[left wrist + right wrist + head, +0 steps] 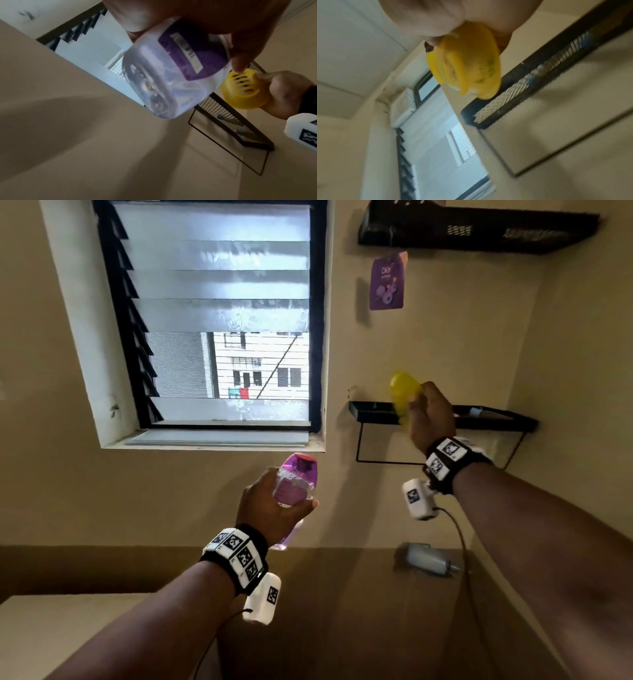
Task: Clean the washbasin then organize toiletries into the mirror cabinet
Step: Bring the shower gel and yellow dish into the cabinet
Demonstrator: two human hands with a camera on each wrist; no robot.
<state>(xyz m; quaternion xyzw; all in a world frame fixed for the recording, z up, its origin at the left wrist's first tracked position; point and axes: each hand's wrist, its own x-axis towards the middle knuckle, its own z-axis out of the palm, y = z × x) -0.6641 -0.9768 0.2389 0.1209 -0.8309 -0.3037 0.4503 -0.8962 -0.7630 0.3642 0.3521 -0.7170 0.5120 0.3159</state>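
Observation:
My left hand (pixel 274 508) grips a clear bottle of purple liquid (pixel 297 481) with a pink cap, held upright below the window sill. In the left wrist view the bottle (pixel 171 75) shows its clear base and a purple label. My right hand (pixel 430 412) holds a yellow plastic soap case (pixel 404 395) up against the front of a black mesh wall shelf (pixel 496 419). The left wrist view shows slots in the yellow case (pixel 243 92); the right wrist view shows the case (pixel 467 70) blurred, close to the shelf (pixel 539 81).
A louvred window (pixel 219 320) fills the wall on the left. A higher black shelf (pixel 479 231) carries a hanging purple sachet (pixel 387 282). A small grey fitting (pixel 424 559) sticks out of the wall lower right. Some small items lie on the mesh shelf.

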